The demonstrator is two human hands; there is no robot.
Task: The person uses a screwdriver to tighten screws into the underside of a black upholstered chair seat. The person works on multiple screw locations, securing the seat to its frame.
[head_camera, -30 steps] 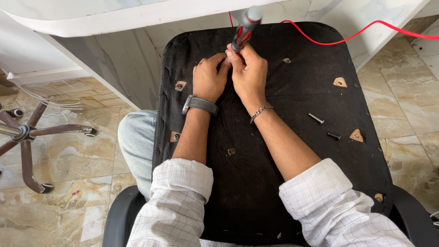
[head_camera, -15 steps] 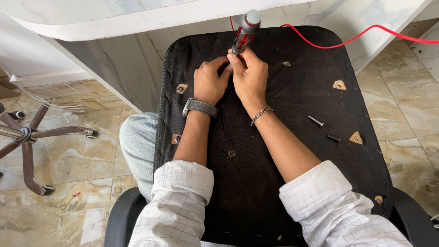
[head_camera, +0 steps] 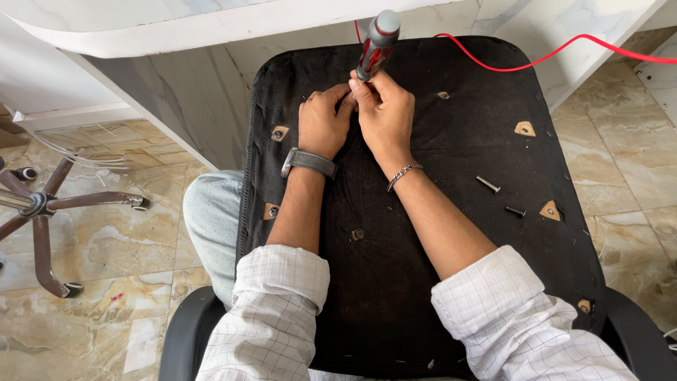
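Screwdriver [head_camera: 376, 44] | upright, handle above right hand [head_camera: 386, 113] grip, clamped | left hand [head_camera: 323, 125] steadies tip

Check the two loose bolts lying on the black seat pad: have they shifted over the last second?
No. The two loose bolts keep their spot on the black seat pad, just left of the triangular cutout, as in the earlier pictures.

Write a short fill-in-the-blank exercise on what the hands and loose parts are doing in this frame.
1. The right hand holds a red-and-grey-handled ____ upright over the black fabric-covered chair seat panel.
2. The left hand wears a grey ____ at the wrist.
3. Two dark loose bolts lie on the panel to the ____ of the right forearm.
4. A thin ____ cable crosses the panel's top edge.

Missing words: screwdriver; watch; right; red
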